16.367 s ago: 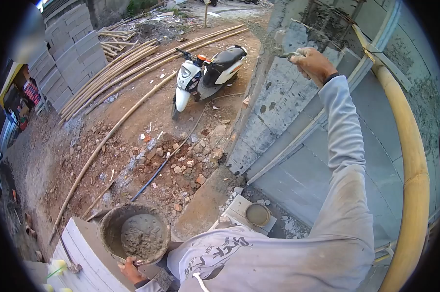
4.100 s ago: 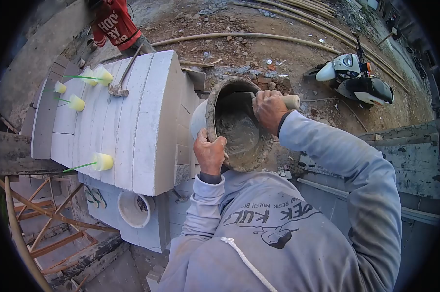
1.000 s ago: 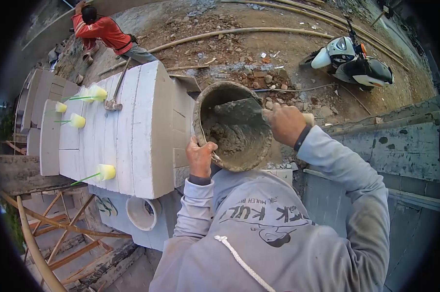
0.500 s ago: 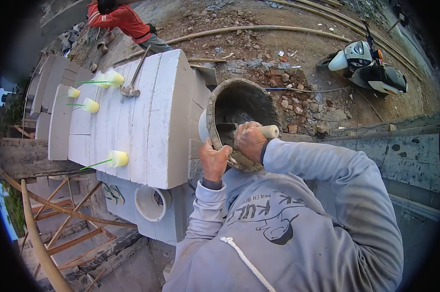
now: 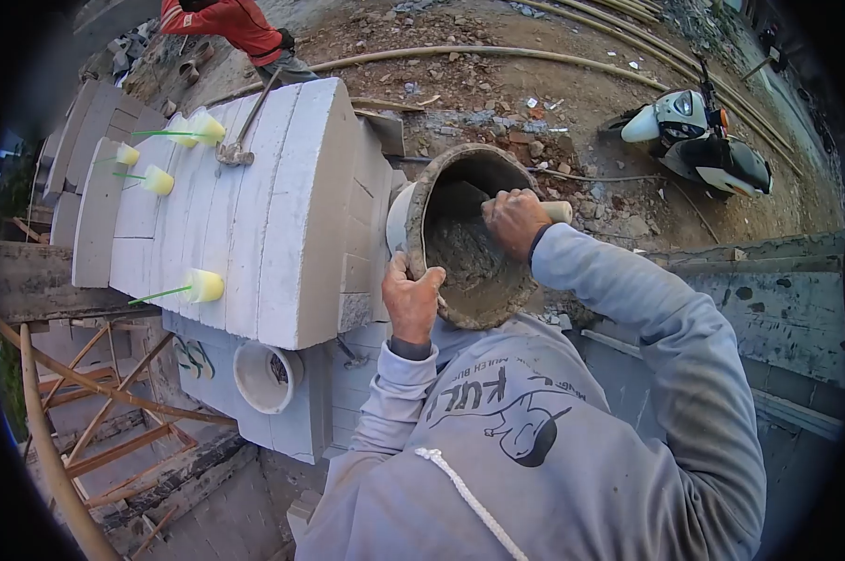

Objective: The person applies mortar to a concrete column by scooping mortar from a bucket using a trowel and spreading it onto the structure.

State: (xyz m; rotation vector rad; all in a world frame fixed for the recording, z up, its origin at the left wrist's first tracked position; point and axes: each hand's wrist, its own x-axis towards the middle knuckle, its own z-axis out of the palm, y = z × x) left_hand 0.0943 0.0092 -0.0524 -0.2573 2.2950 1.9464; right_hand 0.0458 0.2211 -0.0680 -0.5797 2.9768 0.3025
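Note:
A mortar-crusted bucket [image 5: 409, 220] is tipped in front of my chest, with wet grey mortar [image 5: 469, 266] inside. My left hand [image 5: 411, 301] grips its near left rim, thumb over the edge. My right hand [image 5: 516, 224] is closed round a trowel [image 5: 558, 212]; the pale handle end sticks out to the right. The trowel's blade reaches into the bucket, partly hidden by my fingers and the shade inside.
Stacked pale blocks [image 5: 287, 201] stand at left, bearing a hammer [image 5: 233, 154] and several drink cups [image 5: 204, 286]. Below sits a white pail [image 5: 267, 377]. A person in red [image 5: 240, 26] bends beyond the blocks. A scooter [image 5: 693, 140] and bamboo poles [image 5: 497, 51] lie beyond.
Since half a second ago, my right hand has moved up and away from my left hand, drawing the trowel from the near rim toward the bucket's far right side. The person in red has shifted up in view.

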